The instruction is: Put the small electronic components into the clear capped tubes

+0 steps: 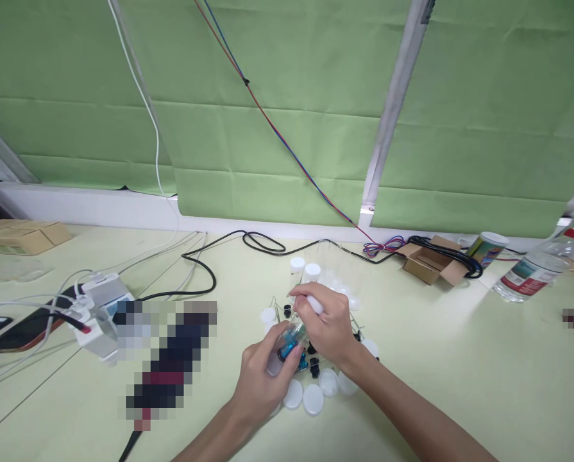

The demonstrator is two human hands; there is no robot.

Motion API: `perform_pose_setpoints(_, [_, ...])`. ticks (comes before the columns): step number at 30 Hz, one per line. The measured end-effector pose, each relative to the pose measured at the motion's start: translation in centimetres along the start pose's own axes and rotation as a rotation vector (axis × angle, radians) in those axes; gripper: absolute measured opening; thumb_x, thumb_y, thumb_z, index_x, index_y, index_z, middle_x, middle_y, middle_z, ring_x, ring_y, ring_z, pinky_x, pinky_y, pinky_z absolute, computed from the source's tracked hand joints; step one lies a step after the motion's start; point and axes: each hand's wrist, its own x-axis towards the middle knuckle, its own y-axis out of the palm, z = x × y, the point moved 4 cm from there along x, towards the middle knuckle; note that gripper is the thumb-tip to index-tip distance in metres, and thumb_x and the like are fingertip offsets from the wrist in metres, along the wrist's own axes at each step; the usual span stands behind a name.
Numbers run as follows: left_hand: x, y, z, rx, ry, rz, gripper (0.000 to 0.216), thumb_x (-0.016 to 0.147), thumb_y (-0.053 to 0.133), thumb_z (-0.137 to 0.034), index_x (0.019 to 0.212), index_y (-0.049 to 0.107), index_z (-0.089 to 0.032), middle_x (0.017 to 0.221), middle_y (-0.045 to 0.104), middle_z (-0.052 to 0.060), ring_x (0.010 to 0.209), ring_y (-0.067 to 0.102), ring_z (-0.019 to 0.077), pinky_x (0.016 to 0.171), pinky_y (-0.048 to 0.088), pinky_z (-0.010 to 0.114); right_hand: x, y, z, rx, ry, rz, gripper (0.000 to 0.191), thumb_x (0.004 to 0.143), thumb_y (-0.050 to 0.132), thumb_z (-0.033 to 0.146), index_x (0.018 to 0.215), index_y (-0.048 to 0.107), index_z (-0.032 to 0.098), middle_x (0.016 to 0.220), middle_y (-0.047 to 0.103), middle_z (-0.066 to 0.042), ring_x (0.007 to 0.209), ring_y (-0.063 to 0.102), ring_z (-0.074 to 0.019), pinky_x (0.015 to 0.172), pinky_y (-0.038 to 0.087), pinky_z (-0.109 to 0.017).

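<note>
Two hands close together over the bench [460, 385]: left hand [263, 372] has a clear jar [296, 333] with blue bits [287, 350] in it, pinched between thumb and fingers. Right hand [329, 324] is curled round some white thing [315, 305] next to the jar, can't tell what. White lids [313, 400] lie just beside. Bottle [531, 273] on the right has a red and white label, print too small to read, same with the can [486, 250].
</note>
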Motion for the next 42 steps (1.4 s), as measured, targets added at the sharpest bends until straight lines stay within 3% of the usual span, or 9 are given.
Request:
perform_pose_setpoints(18, [-0.01, 0.05, 0.05, 0.018, -0.015, 0.009, 0.02, 0.089, 0.055, -0.028, 0.105, 0.057, -0.017, 0.057, 0.056, -0.006, 0.045, 0.046, 0.0091, 0.046, 0.04, 0.019, 0.09, 0.01, -0.54, 0.008, 0.075, 0.049, 0.02, 0.087, 0.047, 0.018, 0.086, 0.066, 0.018, 0.064, 0.064, 0.0, 0.058, 0.06, -0.0136, 0.059, 0.049, -0.025])
perform_pose_setpoints(29, [0.33, -0.11, -0.04, 0.0, -0.028, 0.022, 0.02, 0.089, 0.054, -0.026, 0.107, 0.057, -0.019, 0.057, 0.057, -0.006, 0.046, 0.047, 0.0088, 0.047, 0.039, 0.019, 0.3, 0.09, 0.3, 0.019, 0.008, 0.112, 0.016, 0.078, 0.06, 0.017, 0.092, 0.066, 0.018, 0.073, 0.063, -0.001, 0.063, 0.059, -0.0138, 0.055, 0.048, -0.024])
perform_pose_setpoints(42, [0.22, 0.12, 0.06, 0.029, -0.028, 0.03, 0.02, 0.09, 0.054, -0.028, 0.107, 0.056, -0.018, 0.056, 0.051, -0.007, 0.046, 0.042, 0.0088, 0.047, 0.037, 0.019, 0.31, 0.12, 0.3, 0.005, -0.044, 0.095, 0.024, 0.08, 0.05, 0.01, 0.091, 0.069, 0.02, 0.07, 0.062, -0.001, 0.061, 0.055, -0.0127, 0.056, 0.046, -0.024])
